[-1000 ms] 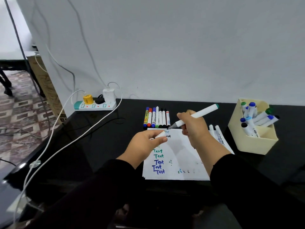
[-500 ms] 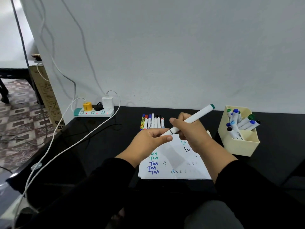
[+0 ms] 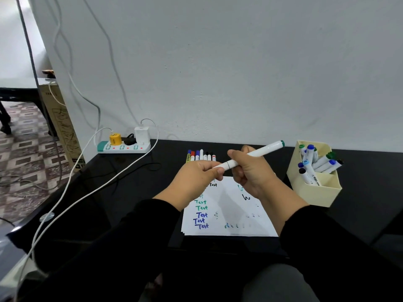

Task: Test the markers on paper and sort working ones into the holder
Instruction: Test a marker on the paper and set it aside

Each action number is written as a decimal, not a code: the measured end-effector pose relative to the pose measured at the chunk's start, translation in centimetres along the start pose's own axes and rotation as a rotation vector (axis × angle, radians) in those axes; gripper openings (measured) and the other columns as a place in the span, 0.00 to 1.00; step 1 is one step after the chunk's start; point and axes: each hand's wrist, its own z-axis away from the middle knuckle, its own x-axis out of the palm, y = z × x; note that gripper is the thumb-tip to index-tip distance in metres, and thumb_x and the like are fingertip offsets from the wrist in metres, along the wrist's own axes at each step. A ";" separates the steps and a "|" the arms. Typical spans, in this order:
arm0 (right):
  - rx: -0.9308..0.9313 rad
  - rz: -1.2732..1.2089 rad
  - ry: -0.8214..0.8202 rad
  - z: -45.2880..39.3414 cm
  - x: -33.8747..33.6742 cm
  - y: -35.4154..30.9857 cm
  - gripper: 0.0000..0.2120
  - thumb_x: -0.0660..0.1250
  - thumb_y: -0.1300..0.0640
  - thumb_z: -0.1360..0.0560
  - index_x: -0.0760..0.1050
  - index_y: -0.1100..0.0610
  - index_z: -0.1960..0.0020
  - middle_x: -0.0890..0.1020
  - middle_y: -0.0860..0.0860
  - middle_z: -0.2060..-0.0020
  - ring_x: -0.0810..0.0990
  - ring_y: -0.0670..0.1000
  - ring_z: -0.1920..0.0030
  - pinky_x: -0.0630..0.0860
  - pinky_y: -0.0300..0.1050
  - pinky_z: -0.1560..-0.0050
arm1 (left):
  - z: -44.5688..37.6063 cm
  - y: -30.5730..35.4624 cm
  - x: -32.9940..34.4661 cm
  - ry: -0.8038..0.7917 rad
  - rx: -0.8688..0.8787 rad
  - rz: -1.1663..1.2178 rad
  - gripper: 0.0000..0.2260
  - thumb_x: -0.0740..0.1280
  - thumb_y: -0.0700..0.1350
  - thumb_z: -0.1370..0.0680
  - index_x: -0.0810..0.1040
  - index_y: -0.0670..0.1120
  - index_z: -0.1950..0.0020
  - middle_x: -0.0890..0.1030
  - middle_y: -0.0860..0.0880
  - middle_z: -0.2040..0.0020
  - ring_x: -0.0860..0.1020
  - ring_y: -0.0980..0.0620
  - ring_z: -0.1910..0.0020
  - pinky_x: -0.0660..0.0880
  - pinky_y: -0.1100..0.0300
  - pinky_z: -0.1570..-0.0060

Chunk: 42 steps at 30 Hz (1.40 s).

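- Head view is showing two black sleeves [image 3: 135,247] reaching forward over the near edge of the black counter [image 3: 359,214].
- White paper [image 3: 231,214] is lying on the counter just beyond the sleeves, carrying "Test" written several times in green and blue down its left side.
- Above the paper, the left hand [image 3: 196,179] is pinching the near, capped end of a white marker [image 3: 250,155]; its grip is curling round that end.
- The right hand [image 3: 253,171] is holding the same marker by its middle, its grip wrapping the barrel, while the far green-tipped end is pointing up and to the right.
- To the right of the hands, a cream holder [image 3: 314,190] is standing on the counter, holding several markers with blue, green and black caps leaning inside.
- Behind the hands, a row of thin pens [image 3: 200,155] is lying side by side.
- Farther left, a power strip [image 3: 124,147] with plugs and white cables is sitting against the wall.
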 end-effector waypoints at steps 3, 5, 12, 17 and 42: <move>0.016 -0.047 0.036 -0.1 0.2 0.4 0.20 0.65 0.63 0.24 0.57 0.53 0.68 0.64 0.47 0.83 0.59 0.45 0.82 0.56 0.35 0.78 | -0.3 -0.1 0.4 0.043 0.025 -0.089 0.09 0.64 0.46 0.21 0.79 0.55 0.60 0.76 0.53 0.66 0.64 0.58 0.75 0.62 0.70 0.76; 0.033 -0.017 0.048 0.1 0.4 0.7 0.19 0.65 0.62 0.24 0.59 0.54 0.67 0.64 0.47 0.83 0.59 0.45 0.81 0.58 0.36 0.79 | -0.4 -0.5 0.4 0.041 0.032 -0.123 0.08 0.62 0.46 0.21 0.79 0.55 0.56 0.76 0.55 0.65 0.64 0.59 0.76 0.62 0.71 0.77; 0.129 0.006 -0.037 -0.5 -0.9 1.1 0.09 0.65 0.55 0.23 0.76 0.57 0.60 0.72 0.51 0.75 0.64 0.46 0.76 0.61 0.36 0.76 | -1.9 -3.2 -1.3 0.100 0.021 -0.301 0.10 0.62 0.46 0.21 0.78 0.53 0.42 0.74 0.55 0.65 0.68 0.57 0.70 0.69 0.66 0.63; 0.190 0.111 -0.117 -1.2 -2.9 1.0 0.10 0.60 0.63 0.22 0.80 0.62 0.52 0.77 0.54 0.68 0.69 0.47 0.71 0.67 0.37 0.71 | -2.7 -5.4 -2.7 0.128 -0.023 -0.433 0.12 0.61 0.47 0.20 0.76 0.55 0.38 0.80 0.51 0.52 0.77 0.47 0.49 0.63 0.39 0.34; 0.264 2.022 -0.010 -6.1 -10.0 7.4 0.36 0.52 0.56 0.22 0.32 0.49 0.23 0.51 0.60 0.23 0.41 0.55 0.23 0.53 0.47 0.26 | -3.9 -13.2 0.8 -0.025 -0.408 -1.002 0.29 0.47 0.62 0.21 0.48 0.51 0.23 0.46 0.49 0.22 0.44 0.49 0.24 0.43 0.43 0.28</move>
